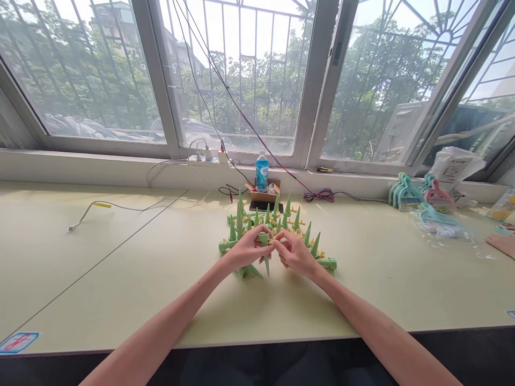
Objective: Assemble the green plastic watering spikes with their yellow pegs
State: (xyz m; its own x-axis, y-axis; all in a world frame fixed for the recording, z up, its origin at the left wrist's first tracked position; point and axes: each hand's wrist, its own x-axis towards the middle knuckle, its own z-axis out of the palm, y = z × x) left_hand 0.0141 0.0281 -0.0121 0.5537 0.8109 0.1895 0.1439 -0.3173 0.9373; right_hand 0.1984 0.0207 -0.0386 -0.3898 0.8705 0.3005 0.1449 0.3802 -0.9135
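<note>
My left hand (244,250) is closed around a green plant watering spike (266,265), whose pointed end hangs down and whose round open top faces up between thumb and fingers. A small yellow valve (271,242) sticks out from the spike's side. The fingertips of my right hand (296,254) pinch at this valve and partly cover it. Just behind and around both hands lie several more green spikes (240,222), many standing point up, with yellow valves on them. One green spike (326,263) lies on its side by my right wrist.
A pale table (140,289) runs below the windows. At the back stand a blue bottle (262,174), a small cardboard box (274,187) and a dark phone (261,206). Cables (319,195) lie nearby. Green and pink plastic items (406,192) and another person's hand (501,244) are at right.
</note>
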